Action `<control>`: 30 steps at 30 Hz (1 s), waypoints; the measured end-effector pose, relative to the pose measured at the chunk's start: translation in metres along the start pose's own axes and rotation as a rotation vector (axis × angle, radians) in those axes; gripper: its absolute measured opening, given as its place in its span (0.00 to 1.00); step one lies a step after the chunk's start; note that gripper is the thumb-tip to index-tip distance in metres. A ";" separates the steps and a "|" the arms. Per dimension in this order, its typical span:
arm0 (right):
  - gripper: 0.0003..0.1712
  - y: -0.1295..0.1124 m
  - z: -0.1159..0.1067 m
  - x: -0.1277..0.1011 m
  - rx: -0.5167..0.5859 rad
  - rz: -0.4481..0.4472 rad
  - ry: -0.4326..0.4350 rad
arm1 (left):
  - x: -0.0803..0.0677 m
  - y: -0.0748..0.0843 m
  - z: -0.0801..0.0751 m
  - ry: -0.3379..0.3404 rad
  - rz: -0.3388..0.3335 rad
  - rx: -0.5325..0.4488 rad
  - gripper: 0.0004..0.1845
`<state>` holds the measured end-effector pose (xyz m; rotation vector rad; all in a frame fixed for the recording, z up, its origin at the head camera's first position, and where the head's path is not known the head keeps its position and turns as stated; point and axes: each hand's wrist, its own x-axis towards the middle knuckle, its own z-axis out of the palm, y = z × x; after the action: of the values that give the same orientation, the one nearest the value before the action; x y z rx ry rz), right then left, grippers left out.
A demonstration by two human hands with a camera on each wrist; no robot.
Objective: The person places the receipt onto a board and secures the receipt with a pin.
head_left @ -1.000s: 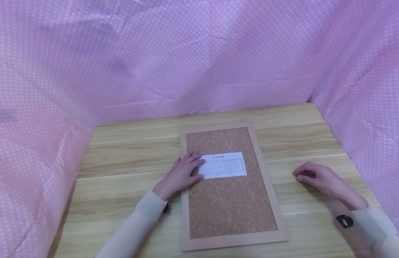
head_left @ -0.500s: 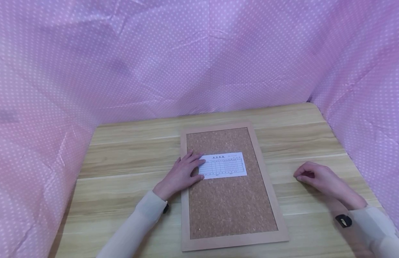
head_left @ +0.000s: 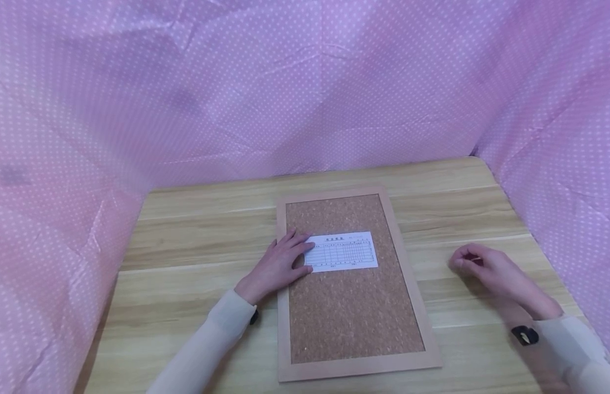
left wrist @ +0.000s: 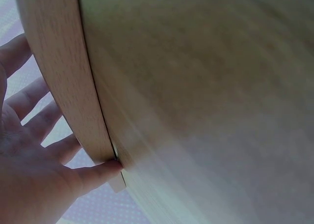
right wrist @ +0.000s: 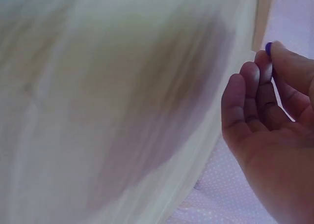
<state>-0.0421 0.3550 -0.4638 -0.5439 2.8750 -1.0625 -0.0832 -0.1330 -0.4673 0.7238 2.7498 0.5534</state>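
Observation:
A white printed form (head_left: 341,253) lies flat across a cork board (head_left: 354,314) with a wooden frame. My left hand (head_left: 277,267) rests over the board's left frame, its fingers fairly straight and the thumb and fingertips touching the form's left edge. In the left wrist view the frame's side (left wrist: 66,71) shows beside those fingers. To the right of the board, my right hand (head_left: 497,276) is held just above the table with its fingers bent. The right wrist view shows thumb and forefinger pinching a small dark blue rounded piece (right wrist: 269,48), mostly hidden by the fingertips.
The board lies on a wood-grain table (head_left: 186,235), its long side running away from me. Pink dotted cloth (head_left: 305,98) hangs behind the table and along both sides. Each wrist wears a dark device, such as the right one (head_left: 525,335).
My right hand has shifted and turned very slightly, and its fingertips look blurred now. The left hand, the form and the board keep practically the same places.

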 end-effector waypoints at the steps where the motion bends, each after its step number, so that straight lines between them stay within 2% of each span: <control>1: 0.12 -0.001 0.000 0.001 0.007 -0.022 0.018 | 0.000 0.000 0.000 0.000 0.000 0.000 0.32; 6: 0.14 -0.008 0.001 0.006 0.038 -0.111 0.107 | 0.000 0.000 -0.001 -0.005 0.001 0.007 0.33; 13: 0.12 -0.027 -0.002 0.013 0.124 -0.056 0.132 | 0.002 0.000 0.000 -0.009 0.004 0.020 0.33; 30: 0.11 -0.063 -0.002 0.027 0.255 -0.062 0.155 | 0.000 0.001 -0.002 -0.011 -0.001 0.010 0.33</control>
<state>-0.0479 0.3030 -0.4197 -0.5592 2.7998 -1.5155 -0.0834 -0.1330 -0.4654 0.7260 2.7448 0.5349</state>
